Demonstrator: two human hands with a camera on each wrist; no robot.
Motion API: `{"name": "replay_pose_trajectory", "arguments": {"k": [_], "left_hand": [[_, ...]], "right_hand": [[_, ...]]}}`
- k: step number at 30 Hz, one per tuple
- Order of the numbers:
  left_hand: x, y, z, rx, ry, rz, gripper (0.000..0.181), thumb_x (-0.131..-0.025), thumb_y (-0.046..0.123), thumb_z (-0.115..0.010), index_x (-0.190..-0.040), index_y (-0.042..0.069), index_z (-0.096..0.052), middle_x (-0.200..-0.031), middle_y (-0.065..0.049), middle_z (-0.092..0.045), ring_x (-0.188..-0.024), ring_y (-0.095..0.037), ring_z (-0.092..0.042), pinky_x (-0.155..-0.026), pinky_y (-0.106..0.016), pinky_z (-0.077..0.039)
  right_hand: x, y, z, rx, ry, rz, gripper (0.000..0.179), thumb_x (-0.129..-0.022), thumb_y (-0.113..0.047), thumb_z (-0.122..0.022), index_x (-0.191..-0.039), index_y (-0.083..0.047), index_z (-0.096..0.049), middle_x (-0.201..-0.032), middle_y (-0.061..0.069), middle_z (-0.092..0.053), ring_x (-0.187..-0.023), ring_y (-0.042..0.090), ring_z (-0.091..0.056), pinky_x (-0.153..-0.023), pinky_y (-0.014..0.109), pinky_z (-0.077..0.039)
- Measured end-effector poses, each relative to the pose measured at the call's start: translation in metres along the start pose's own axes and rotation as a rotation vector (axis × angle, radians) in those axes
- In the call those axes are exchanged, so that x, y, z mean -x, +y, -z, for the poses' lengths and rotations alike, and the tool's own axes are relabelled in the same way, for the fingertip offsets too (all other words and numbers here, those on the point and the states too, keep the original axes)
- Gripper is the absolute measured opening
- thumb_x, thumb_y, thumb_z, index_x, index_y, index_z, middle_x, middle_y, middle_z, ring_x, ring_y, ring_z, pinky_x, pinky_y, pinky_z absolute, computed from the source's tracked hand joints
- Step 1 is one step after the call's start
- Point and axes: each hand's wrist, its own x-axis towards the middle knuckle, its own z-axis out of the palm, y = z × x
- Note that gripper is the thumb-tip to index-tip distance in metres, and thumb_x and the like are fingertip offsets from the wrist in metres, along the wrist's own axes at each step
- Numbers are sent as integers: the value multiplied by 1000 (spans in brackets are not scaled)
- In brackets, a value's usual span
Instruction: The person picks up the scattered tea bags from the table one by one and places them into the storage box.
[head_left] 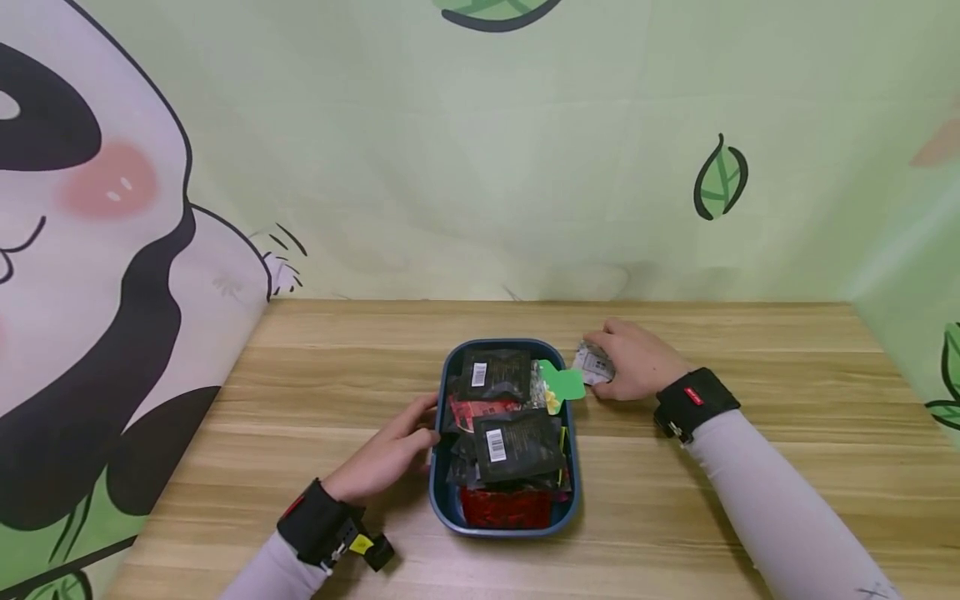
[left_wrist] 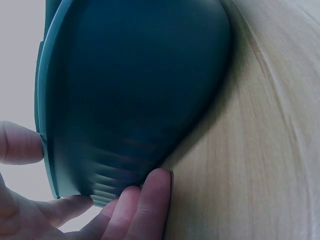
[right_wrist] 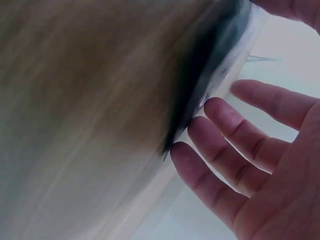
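A blue plastic basket (head_left: 442, 508) full of small packets stands on the table in the head view. My left hand (head_left: 386, 457) rests against its left side. In the left wrist view the thumb (left_wrist: 20, 144) touches the basket rim, and the fingers (left_wrist: 156, 195) lie along the outer wall (left_wrist: 140, 75) near the tabletop. To the right of the basket, my right hand (head_left: 637, 362) holds a small silvery-white printed packet (head_left: 592, 364) by its edges. In the right wrist view that packet (right_wrist: 220, 55) slants between thumb and fingertips, low over the wood.
Inside the basket lie black packets (head_left: 517, 446) with white barcode labels and a red packet (head_left: 506, 508). A green tag-like piece (head_left: 566, 383) sticks out over the right rim. Behind the wooden table (head_left: 750, 333) hangs a printed cloth backdrop (head_left: 375, 167).
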Motion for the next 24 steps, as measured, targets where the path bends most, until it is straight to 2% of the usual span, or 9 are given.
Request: {"name": "replay_pose_trajectory", "arguments": {"k": [3, 6, 10, 12, 18, 24], "left_hand": [[0, 1, 0, 3, -2, -3, 60, -98, 20, -46, -157, 19, -31, -151, -15, -42, -124, -32, -51, -89, -44, -53], [0, 1, -1, 14, -7, -3, 60, -98, 20, -46, -157, 19, -31, -151, -16, -41, -123, -32, -51, -88, -44, -53], [0, 1, -1, 36, -26, -6, 61, -99, 20, -46, -157, 16, -29, -150, -18, -39, -122, -32, -52, -88, -43, -53], [0, 0, -2, 43, -31, -8, 62, -99, 19, -46, -158, 14, -28, -150, -19, -39, -121, -31, -52, -88, -43, -53], [0, 0, -2, 51, -11, 6, 61, -98, 19, -46, -157, 17, -29, -150, -16, -41, -122, -31, -52, -88, -43, -53], [0, 1, -2, 47, -19, -2, 62, -98, 19, -46, -157, 16, -29, -150, -18, -40, -123, -32, -51, -88, -43, -53]], "right_hand": [[0, 0, 0, 22, 14, 6, 69, -70, -37, -79, -129, -3, -65, -102, 6, -54, -84, 18, -49, -74, 33, -45], [1, -2, 0, 60, 50, 44, 52, -70, -30, -77, -115, -4, -72, -93, 4, -53, -77, 17, -49, -69, 33, -45], [2, -2, -3, 119, 126, 105, 20, -72, -13, -73, -91, -6, -73, -80, 0, -49, -69, 15, -48, -63, 33, -46], [3, -2, -4, 140, 159, 120, 10, -75, -5, -70, -85, -6, -73, -76, -1, -49, -67, 13, -48, -63, 33, -47], [6, -5, -4, 140, 197, 90, 19, -78, 6, -60, -86, -4, -75, -78, 2, -59, -73, 17, -60, -67, 37, -53], [10, -6, 10, 154, 278, 69, 21, -79, 7, -61, -94, -1, -74, -87, 9, -66, -80, 26, -67, -70, 39, -55]]}}
